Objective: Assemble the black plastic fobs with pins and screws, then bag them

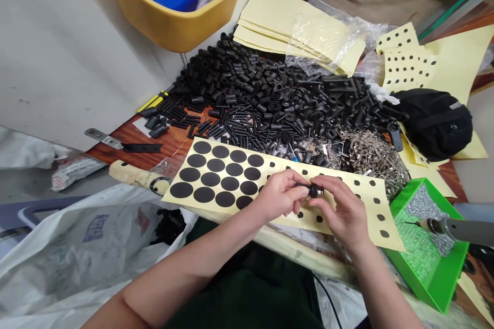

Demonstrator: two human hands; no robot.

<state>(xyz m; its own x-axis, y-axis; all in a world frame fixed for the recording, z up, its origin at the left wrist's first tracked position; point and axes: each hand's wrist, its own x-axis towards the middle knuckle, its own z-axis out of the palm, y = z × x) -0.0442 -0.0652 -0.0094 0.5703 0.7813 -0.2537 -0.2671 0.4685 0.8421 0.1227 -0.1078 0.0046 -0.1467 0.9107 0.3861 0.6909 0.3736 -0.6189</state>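
Observation:
My left hand and my right hand meet over a yellow backing sheet of black round stickers. Both pinch a small black cylindrical plastic part between their fingertips, each at one end. The sheet carries large black discs on its left half and small black dots on its right half. It lies at the near edge of the table, just in front of a big heap of black plastic parts.
Silvery metal clips lie piled right of the heap. A green tray of small screws with a power screwdriver on it stands at right. A black pouch, yellow sheets, a yellow bin and white bags surround the work area.

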